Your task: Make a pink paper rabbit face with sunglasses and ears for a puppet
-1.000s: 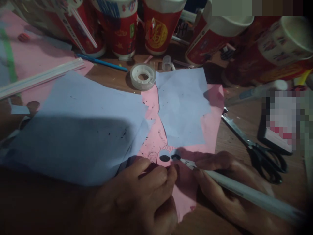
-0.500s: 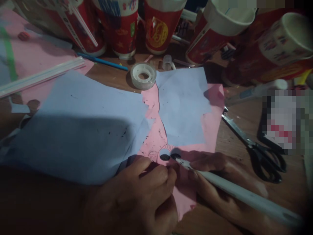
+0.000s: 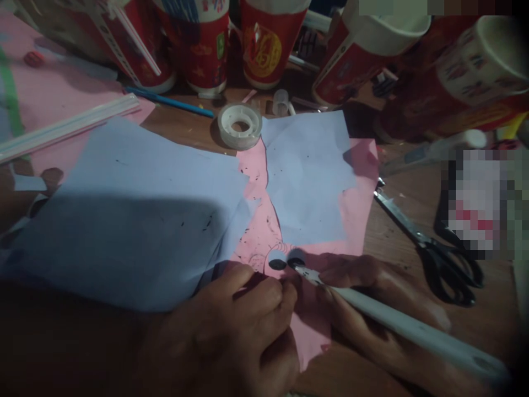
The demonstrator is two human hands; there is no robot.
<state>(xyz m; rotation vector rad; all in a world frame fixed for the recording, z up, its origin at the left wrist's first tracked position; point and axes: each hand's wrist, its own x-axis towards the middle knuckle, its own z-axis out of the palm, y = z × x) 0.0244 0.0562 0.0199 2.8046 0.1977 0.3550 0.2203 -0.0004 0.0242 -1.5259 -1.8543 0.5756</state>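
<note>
My right hand (image 3: 372,309) grips a long white pen (image 3: 397,325). The pen's tip touches a black filled oval (image 3: 296,262) drawn on the pink paper (image 3: 359,215). A second black oval (image 3: 277,264) lies just left of it. My left hand (image 3: 235,331) rests with curled fingers pressing down on the pink paper's lower part, beside the drawing. A small pale blue sheet (image 3: 308,176) lies on the pink paper above the drawing. A large pale blue sheet (image 3: 132,215) covers the table to the left.
Black-handled scissors (image 3: 430,248) lie at the right. A roll of clear tape (image 3: 239,125) sits behind the papers. Several red and white paper cups (image 3: 268,44) line the back. A white strip (image 3: 70,128) and a blue pencil (image 3: 173,102) lie at the back left.
The pen tip has stayed on the right oval with only small shifts. The view has tilted slightly. Both hands keep their places.
</note>
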